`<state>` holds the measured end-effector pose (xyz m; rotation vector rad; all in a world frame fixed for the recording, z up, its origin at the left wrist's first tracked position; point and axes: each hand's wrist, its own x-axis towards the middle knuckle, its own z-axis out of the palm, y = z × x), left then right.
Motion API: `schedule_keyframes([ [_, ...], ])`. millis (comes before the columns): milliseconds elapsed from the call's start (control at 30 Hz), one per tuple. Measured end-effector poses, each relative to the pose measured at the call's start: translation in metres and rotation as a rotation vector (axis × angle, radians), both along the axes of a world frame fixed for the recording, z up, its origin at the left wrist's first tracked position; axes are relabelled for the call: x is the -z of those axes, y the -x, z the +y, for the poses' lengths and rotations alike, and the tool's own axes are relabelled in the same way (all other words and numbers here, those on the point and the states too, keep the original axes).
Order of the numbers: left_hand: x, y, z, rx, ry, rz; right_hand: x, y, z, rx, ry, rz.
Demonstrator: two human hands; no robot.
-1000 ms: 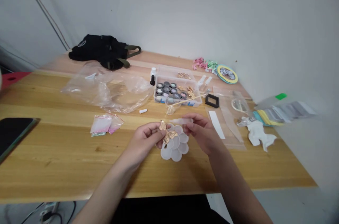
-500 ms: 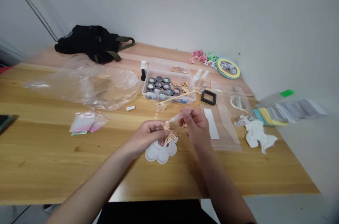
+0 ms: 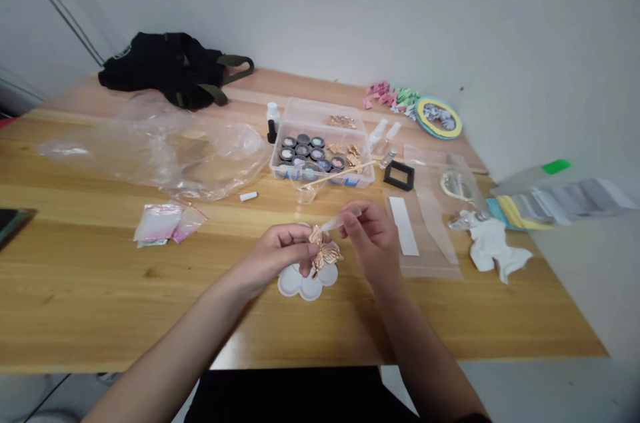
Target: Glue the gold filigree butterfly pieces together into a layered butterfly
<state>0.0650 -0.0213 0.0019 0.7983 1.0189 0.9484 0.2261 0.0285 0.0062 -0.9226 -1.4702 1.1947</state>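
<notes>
My left hand [image 3: 277, 253] pinches a gold metal butterfly charm [image 3: 325, 253] by its upper edge, holding it above a white flower-shaped palette [image 3: 307, 288]. My right hand [image 3: 370, 236] holds a slim clear plastic dropper [image 3: 341, 218] between its fingers. The dropper's tip points at the butterfly's top and is very close to it, though I cannot tell whether they touch. The hands and charm hide the palette's upper wells.
Beyond my hands, a clear plastic box [image 3: 323, 143] holds several dark pots and gold pieces. A clear cup [image 3: 306, 193] with a wooden stick stands at its front. A crumpled plastic bag [image 3: 165, 156] lies at left, and flat plastic sleeves [image 3: 425, 243] lie at right.
My right hand has shifted slightly, bringing the dropper's tip closer to the butterfly. The whole view has moved a little, with the table items sitting higher in the frame.
</notes>
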Motion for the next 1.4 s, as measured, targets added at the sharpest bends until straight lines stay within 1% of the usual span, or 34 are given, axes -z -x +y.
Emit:
schedule_keyframes([
  [233, 0.0028, 0.0001, -0.0009, -0.011, -0.001, -0.037, -0.0004, -0.0032, -0.0020, -0.017, -0.095, -0.079],
  [400, 0.0013, -0.0005, -0.0014, -0.024, 0.004, -0.032, -0.0011, -0.0033, -0.0016, -0.003, -0.135, -0.125],
  [733, 0.0057, 0.0004, -0.0021, -0.008, -0.014, -0.054, 0.0019, -0.0063, -0.0007, -0.034, -0.222, -0.134],
  [933, 0.0057, 0.0011, -0.0007, 0.010, -0.020, -0.078, 0.0026, -0.0066, 0.0004, -0.032, -0.282, -0.155],
  [1067, 0.0064, 0.0009, -0.0006, 0.004, -0.036, -0.060, -0.0009, -0.0075, -0.0006, -0.033, -0.336, -0.221],
  [1200, 0.0055, -0.0015, -0.0005, 0.010, -0.058, -0.007, -0.0048, -0.0085, -0.0017, -0.064, -0.399, -0.297],
  [1400, 0.0035, -0.0027, 0.0005, 0.029, -0.093, 0.096, -0.0062, -0.0096, -0.0015, -0.121, -0.427, -0.311],
])
